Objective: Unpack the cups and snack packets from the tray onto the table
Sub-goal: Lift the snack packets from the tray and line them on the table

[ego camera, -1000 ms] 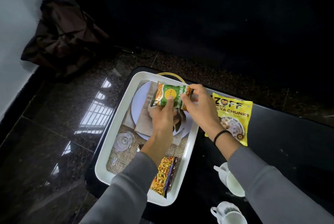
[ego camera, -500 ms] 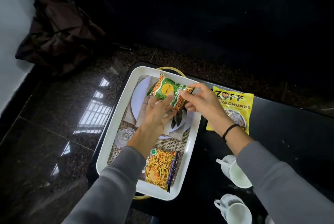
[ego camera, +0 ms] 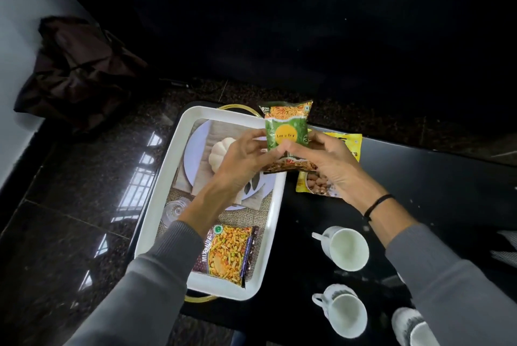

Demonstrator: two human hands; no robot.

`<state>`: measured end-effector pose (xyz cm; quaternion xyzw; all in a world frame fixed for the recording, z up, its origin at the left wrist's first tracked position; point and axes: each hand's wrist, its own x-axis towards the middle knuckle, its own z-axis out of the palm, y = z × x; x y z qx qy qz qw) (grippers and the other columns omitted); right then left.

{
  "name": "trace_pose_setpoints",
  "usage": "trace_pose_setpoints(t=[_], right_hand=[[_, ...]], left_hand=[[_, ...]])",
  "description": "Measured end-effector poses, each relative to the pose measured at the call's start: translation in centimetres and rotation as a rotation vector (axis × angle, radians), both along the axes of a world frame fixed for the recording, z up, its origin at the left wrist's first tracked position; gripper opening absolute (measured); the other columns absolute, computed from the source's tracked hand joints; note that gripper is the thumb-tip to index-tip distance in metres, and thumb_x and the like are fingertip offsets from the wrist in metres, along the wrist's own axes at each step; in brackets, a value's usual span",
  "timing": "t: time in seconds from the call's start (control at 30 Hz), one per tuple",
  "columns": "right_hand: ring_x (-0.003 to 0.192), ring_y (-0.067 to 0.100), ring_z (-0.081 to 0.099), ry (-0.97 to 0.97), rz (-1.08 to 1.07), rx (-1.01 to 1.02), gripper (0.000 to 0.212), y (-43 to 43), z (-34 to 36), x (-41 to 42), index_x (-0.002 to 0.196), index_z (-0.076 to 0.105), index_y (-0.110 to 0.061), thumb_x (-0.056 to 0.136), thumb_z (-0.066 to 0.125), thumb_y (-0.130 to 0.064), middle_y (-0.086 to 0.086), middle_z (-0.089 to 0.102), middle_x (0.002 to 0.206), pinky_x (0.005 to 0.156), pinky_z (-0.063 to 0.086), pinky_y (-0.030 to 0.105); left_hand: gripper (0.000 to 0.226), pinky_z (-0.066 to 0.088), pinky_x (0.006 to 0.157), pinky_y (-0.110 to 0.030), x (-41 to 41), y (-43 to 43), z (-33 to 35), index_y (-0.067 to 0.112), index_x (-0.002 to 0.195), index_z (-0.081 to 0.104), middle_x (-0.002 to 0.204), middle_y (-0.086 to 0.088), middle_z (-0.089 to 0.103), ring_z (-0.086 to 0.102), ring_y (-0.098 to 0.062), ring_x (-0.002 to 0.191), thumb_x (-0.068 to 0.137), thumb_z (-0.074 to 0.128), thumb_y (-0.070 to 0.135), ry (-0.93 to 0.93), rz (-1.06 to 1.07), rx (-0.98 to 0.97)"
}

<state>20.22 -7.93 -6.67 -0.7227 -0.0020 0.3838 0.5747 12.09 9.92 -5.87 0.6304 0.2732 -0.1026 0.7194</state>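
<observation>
Since the earlier frame the green snack packet point(ego camera: 288, 136) had turned upright and shifted right, over the white tray's point(ego camera: 156, 206) right rim — the left hand point(ego camera: 246, 155) and right hand point(ego camera: 324, 161) both pinching its lower end. A glossy mixture packet point(ego camera: 226, 253) lay on the tray's burlap-print base. On the black worktop point(ego camera: 433, 178) sat a yellow packet point(ego camera: 330, 180) and three white ceramic cups point(ego camera: 344, 247).

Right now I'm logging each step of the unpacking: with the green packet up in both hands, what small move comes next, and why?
Probably carry the green packet rightward and set it on the black table near the yellow packet. Both hands hold it over the tray edge, and the mixture packet still waits inside.
</observation>
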Motion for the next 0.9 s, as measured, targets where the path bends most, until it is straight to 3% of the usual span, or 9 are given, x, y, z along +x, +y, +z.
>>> trace_pose_setpoints(t=[0.03, 0.1, 0.2, 0.27, 0.43, 0.53, 0.63, 0.73, 0.9], right_hand=[[0.099, 0.004, 0.074, 0.033, -0.026, -0.014, 0.053, -0.6, 0.0, 0.0, 0.106, 0.078, -0.023, 0.072, 0.084, -0.062, -0.01, 0.081, 0.1, 0.098, 0.051, 0.031], [0.106, 0.018, 0.075, 0.136, -0.111, -0.05, 0.072, -2.0, 0.1, -0.1, 0.109, 0.077, -0.016, 0.065, 0.082, -0.073, -0.001, 0.082, 0.101, 0.105, 0.051, 0.045], [0.097, 0.034, 0.078, 0.23, -0.212, -0.003, 0.063, -4.3, 0.1, -0.1, 0.107, 0.078, -0.014, 0.071, 0.083, -0.065, 0.009, 0.082, 0.098, 0.084, 0.064, 0.038], [0.092, 0.03, 0.08, 0.236, -0.263, 0.0, 0.054, -6.2, 0.1, -0.1, 0.104, 0.079, -0.013, 0.077, 0.081, -0.06, 0.009, 0.083, 0.094, 0.075, 0.064, 0.032], [0.094, 0.017, 0.08, 0.226, -0.287, -0.007, 0.041, -10.7, 0.4, 0.0, 0.101, 0.08, -0.017, 0.083, 0.079, -0.053, 0.004, 0.083, 0.097, 0.09, 0.06, 0.037], [0.1, 0.018, 0.078, 0.214, -0.293, -0.003, 0.043, -13.3, 0.5, 0.1, 0.108, 0.08, -0.017, 0.082, 0.08, -0.052, 0.003, 0.083, 0.101, 0.096, 0.058, 0.038], [0.105, 0.021, 0.077, 0.24, -0.307, 0.02, 0.041, -15.6, 0.4, 0.1, 0.11, 0.08, -0.016, 0.082, 0.081, -0.047, 0.003, 0.082, 0.104, 0.099, 0.055, 0.037], [0.107, 0.023, 0.076, 0.247, -0.318, 0.022, 0.041, -17.2, 0.2, 0.2, 0.11, 0.08, -0.015, 0.082, 0.081, -0.045, 0.005, 0.082, 0.105, 0.106, 0.052, 0.043], [0.109, 0.021, 0.073, 0.171, -0.332, -0.12, 0.049, -18.7, -1.1, 0.4, 0.106, 0.08, -0.019, 0.075, 0.082, -0.056, -0.002, 0.082, 0.101, 0.103, 0.051, 0.04]], left_hand=[[0.044, 0.058, 0.053, -0.02, 0.2, -0.8, 0.1, 0.009, 0.123, 0.064, 0.098, 0.0, 0.08, 0.076, -0.006, 0.07, 0.087, 0.079, 0.029, 0.029, 0.005, -0.02], [0.036, 0.057, 0.054, -0.02, 0.8, -2.7, 0.0, 0.003, 0.11, 0.073, 0.088, -0.004, 0.08, 0.074, -0.01, 0.071, 0.091, 0.076, 0.033, 0.08, 0.02, -0.09], [0.036, 0.061, 0.06, -0.025, 1.7, -5.5, -0.1, 0.003, 0.1, 0.078, 0.087, -0.008, 0.08, 0.077, -0.016, 0.078, 0.091, 0.075, 0.038, 0.129, 0.059, -0.182], [0.038, 0.061, 0.062, -0.026, 2.3, -7.2, -0.2, 0.004, 0.102, 0.077, 0.09, -0.009, 0.081, 0.078, -0.018, 0.08, 0.092, 0.072, 0.041, 0.161, 0.034, -0.201], [0.044, 0.063, 0.08, -0.033, 3.1, -10.6, -0.4, 0.007, 0.112, 0.076, 0.107, -0.012, 0.079, 0.076, -0.021, 0.095, 0.091, 0.073, 0.045, 0.151, -0.133, -0.181], [0.032, 0.063, 0.084, -0.033, 3.4, -12.3, -0.7, 0.012, 0.11, 0.076, 0.105, -0.005, 0.08, 0.076, -0.017, 0.099, 0.086, 0.081, 0.033, 0.136, -0.207, -0.201], [0.021, 0.06, 0.071, -0.019, 3.9, -14.2, -0.9, 0.025, 0.1, 0.079, 0.099, 0.004, 0.082, 0.077, -0.006, 0.093, 0.08, 0.086, 0.026, 0.171, -0.212, -0.158], [0.038, 0.053, 0.064, -0.009, 4.5, -15.5, -1.1, 0.028, 0.106, 0.07, 0.096, 0.015, 0.08, 0.073, 0.005, 0.09, 0.074, 0.09, 0.033, 0.206, -0.211, -0.089], [0.028, 0.055, 0.07, -0.012, 5.2, -18.1, -2.0, 0.027, 0.098, 0.069, 0.093, 0.015, 0.079, 0.072, 0.002, 0.094, 0.078, 0.087, 0.032, 0.224, -0.22, 0.015]])
